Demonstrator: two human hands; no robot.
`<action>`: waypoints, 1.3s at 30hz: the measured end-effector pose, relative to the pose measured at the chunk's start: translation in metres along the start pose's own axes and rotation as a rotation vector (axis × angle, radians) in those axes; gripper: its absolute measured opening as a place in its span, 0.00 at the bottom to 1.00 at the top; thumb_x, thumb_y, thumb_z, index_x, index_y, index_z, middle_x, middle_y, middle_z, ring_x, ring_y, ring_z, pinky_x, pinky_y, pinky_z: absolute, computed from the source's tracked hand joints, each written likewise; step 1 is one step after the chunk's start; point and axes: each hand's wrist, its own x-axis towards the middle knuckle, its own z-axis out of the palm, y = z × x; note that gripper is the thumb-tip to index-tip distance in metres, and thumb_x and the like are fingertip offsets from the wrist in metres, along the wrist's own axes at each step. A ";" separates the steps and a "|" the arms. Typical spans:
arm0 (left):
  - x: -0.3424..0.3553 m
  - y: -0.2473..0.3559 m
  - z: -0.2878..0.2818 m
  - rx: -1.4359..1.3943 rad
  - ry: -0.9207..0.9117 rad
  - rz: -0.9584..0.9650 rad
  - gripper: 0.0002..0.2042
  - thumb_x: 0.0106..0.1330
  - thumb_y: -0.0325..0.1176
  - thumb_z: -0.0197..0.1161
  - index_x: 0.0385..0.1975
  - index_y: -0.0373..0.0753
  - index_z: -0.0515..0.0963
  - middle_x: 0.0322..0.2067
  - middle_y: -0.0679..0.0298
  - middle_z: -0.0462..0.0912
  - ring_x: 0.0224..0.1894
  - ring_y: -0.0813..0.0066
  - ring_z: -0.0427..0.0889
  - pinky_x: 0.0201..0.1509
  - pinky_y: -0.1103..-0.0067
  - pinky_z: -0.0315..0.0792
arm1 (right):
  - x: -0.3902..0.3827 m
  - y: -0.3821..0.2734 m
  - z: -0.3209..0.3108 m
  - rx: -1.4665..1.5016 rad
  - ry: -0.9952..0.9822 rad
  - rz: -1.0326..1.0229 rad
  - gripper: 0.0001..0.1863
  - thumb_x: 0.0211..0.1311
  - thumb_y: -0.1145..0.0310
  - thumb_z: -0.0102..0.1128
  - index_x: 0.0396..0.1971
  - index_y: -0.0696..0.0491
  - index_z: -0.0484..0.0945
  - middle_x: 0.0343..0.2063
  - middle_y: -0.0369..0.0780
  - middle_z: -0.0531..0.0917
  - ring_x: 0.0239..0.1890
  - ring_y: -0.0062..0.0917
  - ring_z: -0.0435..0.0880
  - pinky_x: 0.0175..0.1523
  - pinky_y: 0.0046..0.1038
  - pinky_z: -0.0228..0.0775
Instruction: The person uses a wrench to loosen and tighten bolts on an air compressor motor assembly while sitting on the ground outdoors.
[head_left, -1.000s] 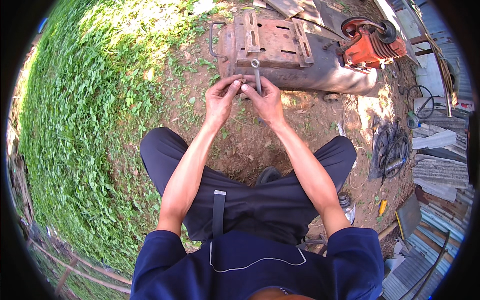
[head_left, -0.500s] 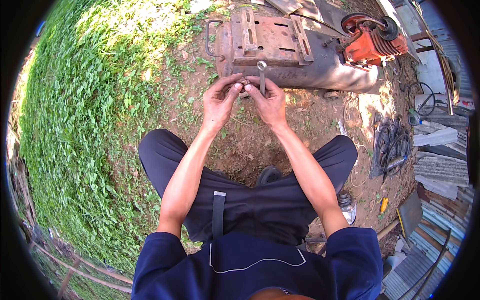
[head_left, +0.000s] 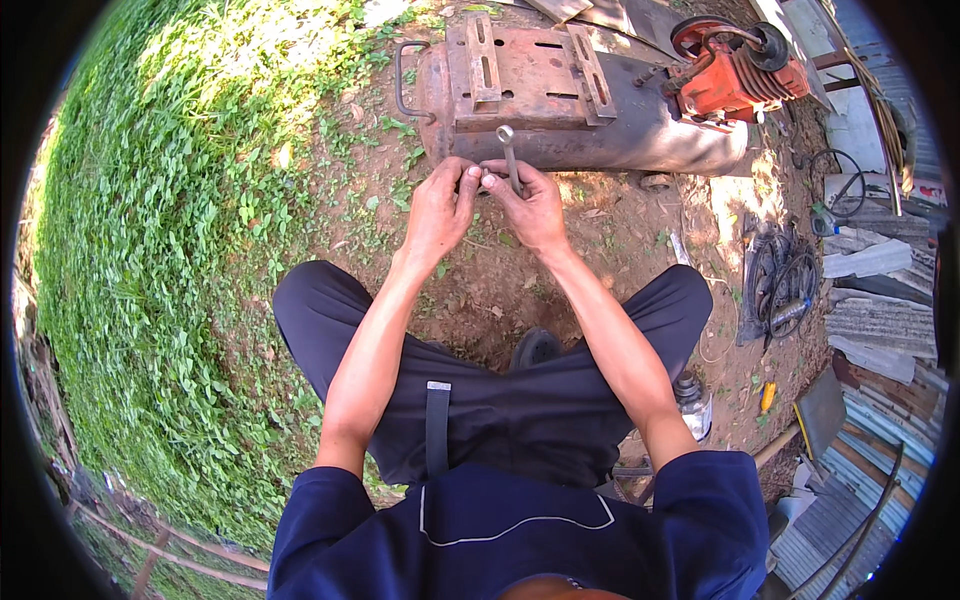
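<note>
Your right hand [head_left: 538, 212] holds a wrench [head_left: 509, 157]; your left hand [head_left: 437, 213] apparently pinches a small part [head_left: 483, 172]; slack grip could drop it.

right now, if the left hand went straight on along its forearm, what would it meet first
For the left hand, probably the near side of the rusty tank, which lies ahead of it in the picture; the depth gap is unclear.

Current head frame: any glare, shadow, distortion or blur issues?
All head view: fisheye bending and black corners; sunlit grass nearly washed out, upper left; patchy sun and shade on the tank; wrench in the right hand readable; any small part between the fingertips can't be made out.
</note>
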 end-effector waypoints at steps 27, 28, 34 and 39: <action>-0.001 0.023 0.103 -0.502 -0.061 -0.325 0.12 0.66 0.38 0.62 0.32 0.33 0.76 0.25 0.63 0.80 0.28 0.77 0.76 0.32 0.76 0.72 | -0.071 -0.015 -0.068 -0.134 0.680 0.281 0.06 0.64 0.69 0.57 0.36 0.56 0.76 0.29 0.38 0.83 0.17 0.13 0.70 0.21 0.20 0.62; 0.005 0.014 0.100 -0.506 0.076 -0.285 0.12 0.66 0.37 0.62 0.34 0.34 0.74 0.26 0.64 0.77 0.29 0.78 0.74 0.34 0.78 0.71 | -0.069 -0.017 -0.067 -0.080 0.684 0.282 0.05 0.63 0.70 0.56 0.36 0.55 0.75 0.29 0.39 0.83 0.15 0.12 0.68 0.17 0.19 0.59; 0.035 -0.016 0.042 -0.225 0.523 -0.098 0.10 0.63 0.29 0.62 0.42 0.36 0.74 0.39 0.59 0.72 0.40 0.69 0.72 0.45 0.70 0.68 | -0.029 -0.037 -0.074 0.131 0.714 0.244 0.08 0.62 0.73 0.46 0.34 0.58 0.74 0.22 0.33 0.69 0.11 0.11 0.59 0.12 0.18 0.46; 0.043 -0.038 0.006 0.424 0.412 0.079 0.16 0.56 0.36 0.67 0.46 0.49 0.81 0.60 0.51 0.60 0.65 0.51 0.51 0.67 0.52 0.44 | 0.003 -0.042 -0.072 0.133 0.696 0.236 0.09 0.62 0.72 0.47 0.34 0.59 0.76 0.21 0.31 0.65 0.11 0.12 0.58 0.13 0.18 0.46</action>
